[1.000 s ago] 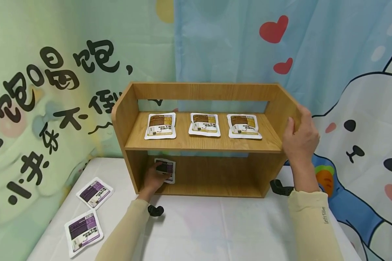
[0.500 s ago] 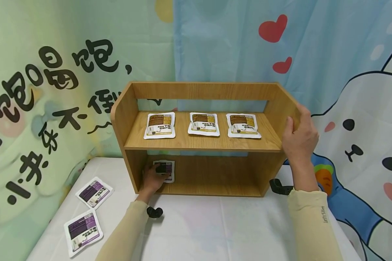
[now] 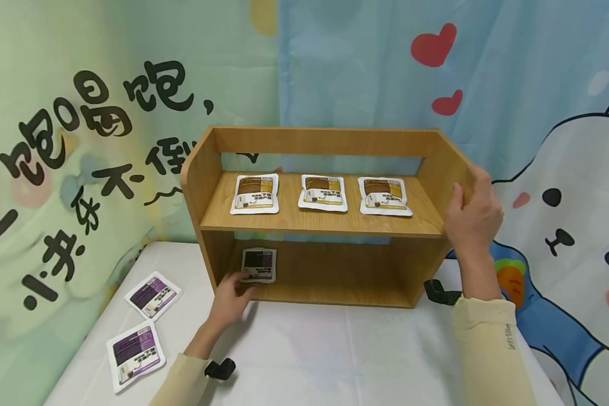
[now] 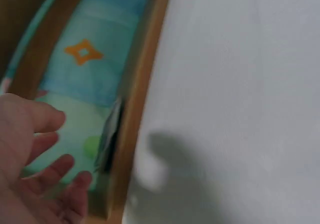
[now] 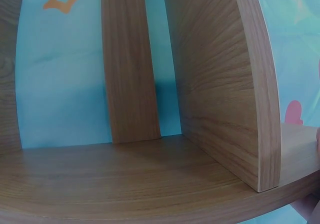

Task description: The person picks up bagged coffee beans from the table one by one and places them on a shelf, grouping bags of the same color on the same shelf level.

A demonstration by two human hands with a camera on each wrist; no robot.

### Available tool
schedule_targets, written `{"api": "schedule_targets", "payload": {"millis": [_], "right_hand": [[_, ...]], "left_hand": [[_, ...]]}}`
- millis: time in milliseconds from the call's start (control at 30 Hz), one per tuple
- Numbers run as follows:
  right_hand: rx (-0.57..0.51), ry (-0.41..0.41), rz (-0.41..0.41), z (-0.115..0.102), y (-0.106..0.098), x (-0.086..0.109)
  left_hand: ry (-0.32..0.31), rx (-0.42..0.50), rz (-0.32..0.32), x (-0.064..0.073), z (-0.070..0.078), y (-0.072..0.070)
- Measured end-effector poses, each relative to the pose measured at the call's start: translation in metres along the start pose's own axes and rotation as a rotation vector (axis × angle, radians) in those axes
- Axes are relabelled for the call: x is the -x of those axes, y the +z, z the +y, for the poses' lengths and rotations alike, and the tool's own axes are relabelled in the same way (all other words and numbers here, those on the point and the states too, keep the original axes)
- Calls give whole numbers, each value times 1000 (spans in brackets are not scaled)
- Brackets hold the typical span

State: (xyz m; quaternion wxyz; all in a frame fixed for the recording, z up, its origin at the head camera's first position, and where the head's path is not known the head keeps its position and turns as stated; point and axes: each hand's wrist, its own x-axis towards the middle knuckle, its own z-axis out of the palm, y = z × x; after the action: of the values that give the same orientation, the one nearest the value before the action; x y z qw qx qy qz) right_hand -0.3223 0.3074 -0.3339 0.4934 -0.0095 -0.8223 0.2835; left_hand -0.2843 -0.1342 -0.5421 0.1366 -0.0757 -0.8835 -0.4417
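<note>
A two-tier wooden shelf stands on the white-covered table. My right hand grips its right side panel, thumb inside and fingers around the outer edge. On the lower tier, at the left, lies a purple-and-white pouch, seen edge-on as a thin packet in the left wrist view. My left hand is just in front of that pouch with fingers loosely spread, holding nothing. In the right wrist view only a sliver of the right hand shows beside the wood.
Three brown-and-white pouches, left, middle and right, lie spaced along the upper tier. Two more purple-and-white pouches, the farther one and the nearer one, lie left of the shelf. Printed curtains hang behind.
My left hand has let go of the purple-and-white pouch and drawn back toward the shelf's front edge. The pouch stays on the lower tier. My right hand keeps its grip.
</note>
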Motion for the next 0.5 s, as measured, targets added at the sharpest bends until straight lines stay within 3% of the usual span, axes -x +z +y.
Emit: {"api": "schedule_targets", "payload": {"millis": [133, 233, 367, 500], "right_hand": [[1, 15, -6, 1, -2, -2], [0, 20, -1, 2, -3, -2], [-6, 25, -2, 2, -2, -1], [-14, 20, -4, -1, 1, 0]], "left_hand": [[-13, 10, 1, 27, 1, -27], [-44, 4, 50, 48, 3, -50], [-113, -21, 194, 75, -3, -79], [-164, -136, 331, 100, -16, -109]]}}
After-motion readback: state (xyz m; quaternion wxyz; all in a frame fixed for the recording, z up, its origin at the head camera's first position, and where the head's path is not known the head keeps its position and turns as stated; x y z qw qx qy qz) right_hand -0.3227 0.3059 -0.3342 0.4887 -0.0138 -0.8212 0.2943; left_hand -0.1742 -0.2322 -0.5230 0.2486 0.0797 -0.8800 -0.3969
